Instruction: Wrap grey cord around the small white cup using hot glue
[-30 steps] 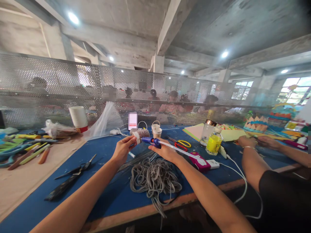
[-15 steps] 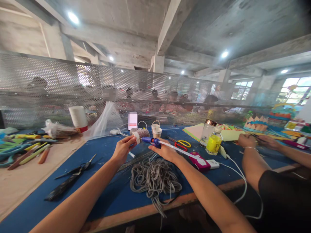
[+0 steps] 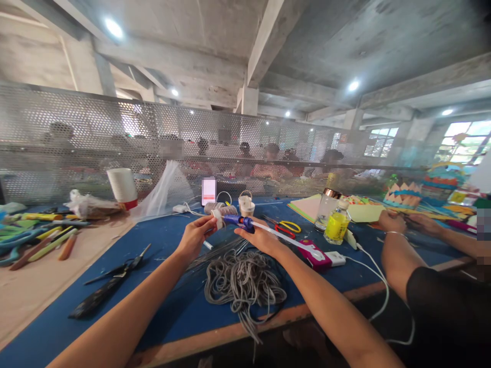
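My left hand (image 3: 196, 236) pinches a small white piece (image 3: 219, 220), perhaps a little paper cup; its exact kind is hard to make out. My right hand (image 3: 264, 240) is wrapped round a blue hot glue gun (image 3: 242, 222), its nozzle pointing left at the white piece. Whether the tip touches it I cannot tell. A long whitish glue stick (image 3: 284, 236) sticks out of the gun's back, over my right wrist. Below both hands lies a loose heap of grey cord (image 3: 245, 286). Behind the white piece is a greyish roll (image 3: 226, 208), partly hidden.
Scissors with red and yellow handles (image 3: 288, 226), a magenta box (image 3: 312, 258), a yellow bottle (image 3: 337, 227) and a glass jar (image 3: 325, 209) stand right. A black-handled tool (image 3: 111, 289) lies left. A phone (image 3: 209, 191) and small basket (image 3: 246, 207) are behind. Another person's hands (image 3: 393, 222) work far right.
Almost nothing differs. The whole view has shifted very slightly, and both hands keep the same hold on the white piece and the glue gun.
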The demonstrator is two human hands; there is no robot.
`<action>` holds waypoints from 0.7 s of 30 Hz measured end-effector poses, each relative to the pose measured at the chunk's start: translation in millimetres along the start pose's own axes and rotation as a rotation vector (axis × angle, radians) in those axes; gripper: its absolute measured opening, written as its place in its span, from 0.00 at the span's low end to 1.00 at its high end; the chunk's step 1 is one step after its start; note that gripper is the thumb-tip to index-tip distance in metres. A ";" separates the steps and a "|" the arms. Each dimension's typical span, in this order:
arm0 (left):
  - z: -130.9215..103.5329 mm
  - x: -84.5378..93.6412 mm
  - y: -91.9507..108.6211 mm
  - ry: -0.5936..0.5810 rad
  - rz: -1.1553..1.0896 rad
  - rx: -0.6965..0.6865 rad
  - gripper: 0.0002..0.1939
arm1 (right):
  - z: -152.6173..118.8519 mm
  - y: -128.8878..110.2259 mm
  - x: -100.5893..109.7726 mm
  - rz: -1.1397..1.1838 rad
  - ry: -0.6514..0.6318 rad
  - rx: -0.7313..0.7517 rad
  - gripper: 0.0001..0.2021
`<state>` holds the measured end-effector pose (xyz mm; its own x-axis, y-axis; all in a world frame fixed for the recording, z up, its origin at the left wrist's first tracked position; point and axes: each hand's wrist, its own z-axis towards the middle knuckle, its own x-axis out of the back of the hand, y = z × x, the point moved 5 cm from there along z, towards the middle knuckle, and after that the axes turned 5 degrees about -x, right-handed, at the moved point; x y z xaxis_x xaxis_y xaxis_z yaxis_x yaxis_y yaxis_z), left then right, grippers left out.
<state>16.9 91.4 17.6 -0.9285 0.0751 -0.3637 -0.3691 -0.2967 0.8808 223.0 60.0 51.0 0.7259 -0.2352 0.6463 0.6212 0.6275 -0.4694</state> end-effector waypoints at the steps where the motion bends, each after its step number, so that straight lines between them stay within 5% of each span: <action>1: -0.4 -0.8 0.1 -0.005 -0.001 0.003 0.17 | 0.1 0.3 0.2 0.000 0.001 -0.005 0.18; 16: 0.6 -3.7 -7.8 -0.082 0.056 0.048 0.17 | 0.0 -2.9 10.8 0.140 0.069 -0.081 0.19; 21: -1.4 -4.1 -4.8 -0.056 0.022 0.046 0.17 | -0.2 3.7 4.2 0.273 -0.039 -0.244 0.21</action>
<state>22.5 91.1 14.5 -0.9368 0.1223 -0.3279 -0.3489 -0.2545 0.9019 228.4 61.2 51.9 0.8657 -0.0526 0.4979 0.4621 0.4663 -0.7543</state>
